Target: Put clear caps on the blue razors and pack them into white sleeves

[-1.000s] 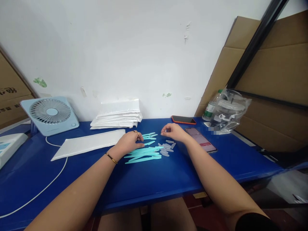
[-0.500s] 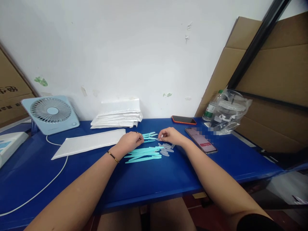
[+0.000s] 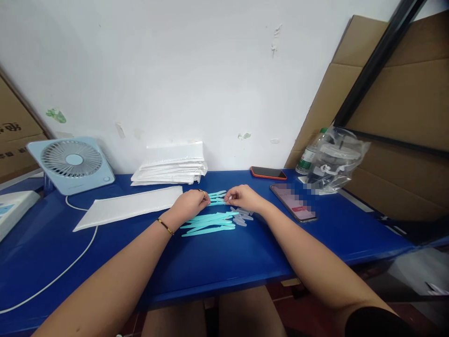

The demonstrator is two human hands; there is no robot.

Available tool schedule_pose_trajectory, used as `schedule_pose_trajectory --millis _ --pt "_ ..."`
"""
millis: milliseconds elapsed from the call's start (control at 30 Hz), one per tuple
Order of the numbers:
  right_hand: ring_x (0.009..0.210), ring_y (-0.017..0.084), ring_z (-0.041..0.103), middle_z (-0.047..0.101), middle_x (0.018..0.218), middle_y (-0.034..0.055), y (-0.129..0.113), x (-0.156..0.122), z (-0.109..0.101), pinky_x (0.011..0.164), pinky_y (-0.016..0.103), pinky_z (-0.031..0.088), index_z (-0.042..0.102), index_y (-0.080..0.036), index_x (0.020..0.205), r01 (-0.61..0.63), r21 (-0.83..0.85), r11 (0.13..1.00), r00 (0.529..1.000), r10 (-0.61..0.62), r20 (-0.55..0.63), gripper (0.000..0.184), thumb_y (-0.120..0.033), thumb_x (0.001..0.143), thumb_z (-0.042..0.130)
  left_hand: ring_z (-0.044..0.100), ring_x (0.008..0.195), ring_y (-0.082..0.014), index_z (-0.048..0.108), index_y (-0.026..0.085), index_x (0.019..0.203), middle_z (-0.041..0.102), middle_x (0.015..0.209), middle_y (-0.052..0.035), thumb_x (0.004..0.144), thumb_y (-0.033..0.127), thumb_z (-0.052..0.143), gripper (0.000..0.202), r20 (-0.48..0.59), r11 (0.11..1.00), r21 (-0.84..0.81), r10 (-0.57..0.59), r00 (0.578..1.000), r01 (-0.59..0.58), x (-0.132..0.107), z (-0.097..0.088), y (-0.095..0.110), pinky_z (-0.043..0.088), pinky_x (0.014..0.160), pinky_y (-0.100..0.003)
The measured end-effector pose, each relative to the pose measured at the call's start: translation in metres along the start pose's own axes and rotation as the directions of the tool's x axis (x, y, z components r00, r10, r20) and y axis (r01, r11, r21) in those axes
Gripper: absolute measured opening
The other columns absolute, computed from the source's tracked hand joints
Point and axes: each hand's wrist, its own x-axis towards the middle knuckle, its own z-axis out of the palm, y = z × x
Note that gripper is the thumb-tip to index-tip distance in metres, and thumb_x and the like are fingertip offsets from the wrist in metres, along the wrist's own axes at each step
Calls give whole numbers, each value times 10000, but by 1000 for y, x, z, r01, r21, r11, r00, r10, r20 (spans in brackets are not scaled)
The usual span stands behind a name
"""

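Both hands are working one teal stick (image 3: 217,201) mid-table: the left hand (image 3: 191,206) pinches one end with curled fingers, and the right hand (image 3: 243,197) is closed on the other end, maybe with a clear cap, too small to tell. The teal stick pile (image 3: 208,223) and clear caps (image 3: 242,217) lie just beside them on the blue table (image 3: 217,267), with a phone (image 3: 293,203) off to the right.

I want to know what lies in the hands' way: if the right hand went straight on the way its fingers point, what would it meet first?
The right hand points leftward, so it would probably meet the left hand first, along the teal stick between them.
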Motion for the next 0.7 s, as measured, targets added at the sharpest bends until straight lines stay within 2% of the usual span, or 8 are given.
schedule_pose_trajectory --millis 167,300,400,500,700 --pt "562 96 546 644 645 -6 -1 3 3 561 197 387 701 -186 827 5 -53 999 999 -8 -50 136 -205 721 618 571 698 -184 652 200 786 656 792 -52 809 302 455 224 -24 1000 -2 0 1000 0 2 4 4 379 616 -265" --pt "621 104 545 651 736 12 -2 -5 -12 582 205 387 707 -191 780 16 -137 990 993 -32 -115 113 -224 709 625 573 778 -189 636 205 905 632 895 -52 775 410 526 266 -62 997 -80 17 998 -22 -5 0 8 399 632 -257" --pt "601 107 534 646 707 7 -4 -14 -24 541 206 375 703 -183 705 -22 -161 987 1000 25 12 123 -291 654 674 562 729 -173 643 220 836 623 817 -27 732 489 563 299 50 986 -144 88 995 -80 -12 -4 15 382 573 -241" --pt "548 100 513 628 625 -6 -6 -18 -25 487 201 352 694 -175 676 -78 -164 983 985 102 142 157 -320 618 688 545 642 -154 642 219 738 621 719 -8 723 474 572 264 135 981 -182 86 987 -60 -14 -4 22 353 520 -239" --pt "534 93 510 630 628 -9 -8 -18 -18 474 186 364 671 -170 646 -74 -123 990 973 99 211 74 -177 600 613 547 597 -149 639 204 701 635 697 -17 735 461 544 277 138 964 -265 6 990 31 -13 -3 22 355 499 -244"
